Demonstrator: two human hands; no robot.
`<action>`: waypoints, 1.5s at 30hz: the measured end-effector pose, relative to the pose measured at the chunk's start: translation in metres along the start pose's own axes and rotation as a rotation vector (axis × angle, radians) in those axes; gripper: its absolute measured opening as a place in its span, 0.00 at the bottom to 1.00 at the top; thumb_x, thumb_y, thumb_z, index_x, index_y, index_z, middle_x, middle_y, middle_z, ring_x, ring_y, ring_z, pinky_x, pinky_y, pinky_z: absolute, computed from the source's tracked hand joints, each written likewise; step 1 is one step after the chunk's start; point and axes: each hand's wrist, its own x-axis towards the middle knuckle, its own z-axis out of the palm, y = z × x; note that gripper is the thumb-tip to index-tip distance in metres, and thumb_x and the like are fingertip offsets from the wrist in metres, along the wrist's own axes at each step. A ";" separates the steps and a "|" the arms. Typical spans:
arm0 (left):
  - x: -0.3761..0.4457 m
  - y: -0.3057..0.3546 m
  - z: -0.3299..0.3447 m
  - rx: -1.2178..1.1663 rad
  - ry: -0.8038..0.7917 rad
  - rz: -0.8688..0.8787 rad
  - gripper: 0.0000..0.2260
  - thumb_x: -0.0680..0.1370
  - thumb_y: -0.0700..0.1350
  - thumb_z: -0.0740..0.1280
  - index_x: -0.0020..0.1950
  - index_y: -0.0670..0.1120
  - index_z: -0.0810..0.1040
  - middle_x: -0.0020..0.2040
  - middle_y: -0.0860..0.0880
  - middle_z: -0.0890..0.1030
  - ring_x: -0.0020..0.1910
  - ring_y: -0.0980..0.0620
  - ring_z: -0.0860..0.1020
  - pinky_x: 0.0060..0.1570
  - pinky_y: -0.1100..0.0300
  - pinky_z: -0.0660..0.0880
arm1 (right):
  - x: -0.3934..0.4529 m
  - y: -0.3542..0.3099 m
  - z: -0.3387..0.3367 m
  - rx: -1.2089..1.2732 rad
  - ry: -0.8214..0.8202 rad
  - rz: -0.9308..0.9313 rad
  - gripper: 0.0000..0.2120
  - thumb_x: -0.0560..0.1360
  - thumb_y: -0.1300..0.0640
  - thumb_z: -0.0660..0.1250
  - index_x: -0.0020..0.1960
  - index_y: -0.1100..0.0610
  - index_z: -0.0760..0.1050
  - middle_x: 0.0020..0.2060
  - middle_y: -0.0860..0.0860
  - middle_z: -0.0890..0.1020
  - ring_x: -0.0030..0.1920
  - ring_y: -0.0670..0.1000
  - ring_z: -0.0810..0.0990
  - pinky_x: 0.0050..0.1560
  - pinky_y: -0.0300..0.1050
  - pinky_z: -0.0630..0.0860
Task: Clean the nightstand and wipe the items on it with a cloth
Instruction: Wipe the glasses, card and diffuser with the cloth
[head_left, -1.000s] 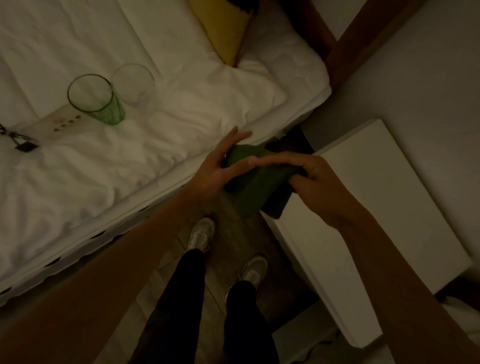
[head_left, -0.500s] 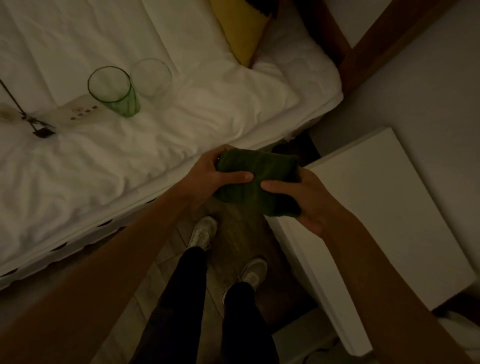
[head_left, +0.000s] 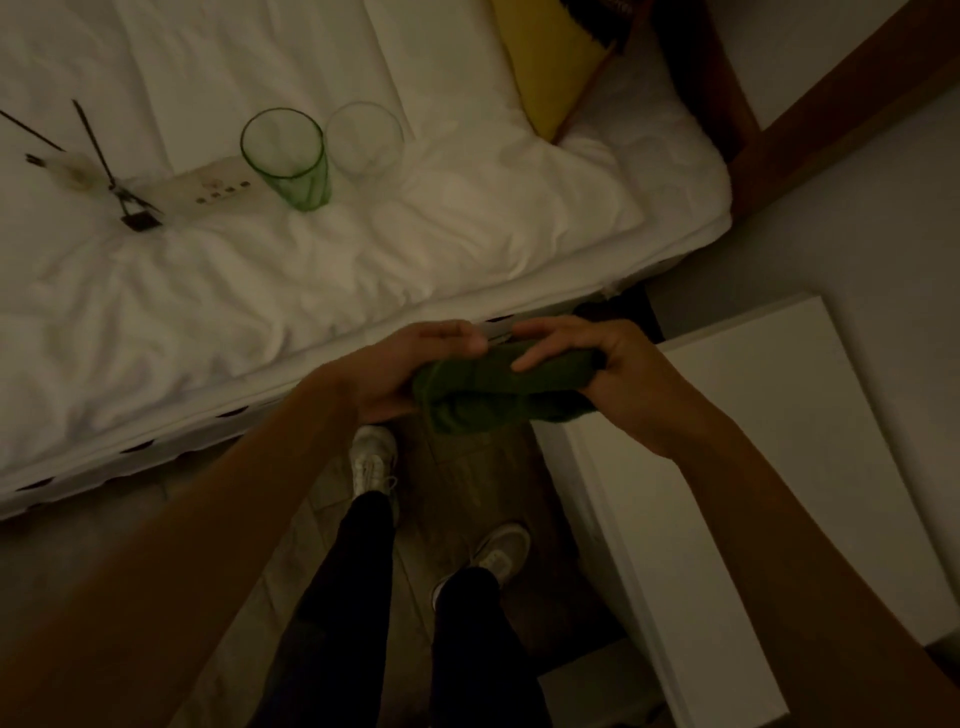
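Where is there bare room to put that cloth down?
The white nightstand top, right of the hands, shows bare. So does the rumpled white duvet between the green drinking glass and the bed's corner. It is crowded around that glass: clear glass, white remote control.

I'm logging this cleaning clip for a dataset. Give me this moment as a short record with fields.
cloth: green cloth, bunched, held over the floor between bed and nightstand
left hand: grips the cloth's left end
right hand: grips its right end
nightstand: white, top bare where visible
bed: holds green glass, clear glass, remote
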 end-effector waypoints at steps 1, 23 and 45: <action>0.000 -0.001 -0.002 0.026 0.016 -0.013 0.07 0.77 0.44 0.67 0.51 0.46 0.83 0.49 0.46 0.84 0.48 0.51 0.83 0.45 0.58 0.81 | 0.005 0.000 0.002 0.017 0.025 -0.005 0.22 0.75 0.70 0.68 0.53 0.45 0.86 0.62 0.46 0.82 0.65 0.49 0.80 0.58 0.46 0.81; 0.038 0.053 -0.049 0.259 0.808 0.281 0.10 0.79 0.51 0.69 0.54 0.45 0.78 0.51 0.45 0.82 0.48 0.51 0.83 0.41 0.59 0.82 | 0.164 -0.018 0.083 0.362 0.627 0.356 0.26 0.70 0.48 0.75 0.67 0.40 0.75 0.58 0.52 0.84 0.56 0.55 0.85 0.57 0.60 0.82; 0.109 0.102 -0.087 0.451 1.219 0.474 0.47 0.70 0.50 0.79 0.80 0.47 0.53 0.79 0.48 0.61 0.77 0.51 0.62 0.76 0.54 0.62 | 0.257 -0.031 0.016 0.088 0.463 0.310 0.21 0.74 0.59 0.68 0.60 0.37 0.76 0.54 0.42 0.82 0.54 0.46 0.82 0.49 0.41 0.79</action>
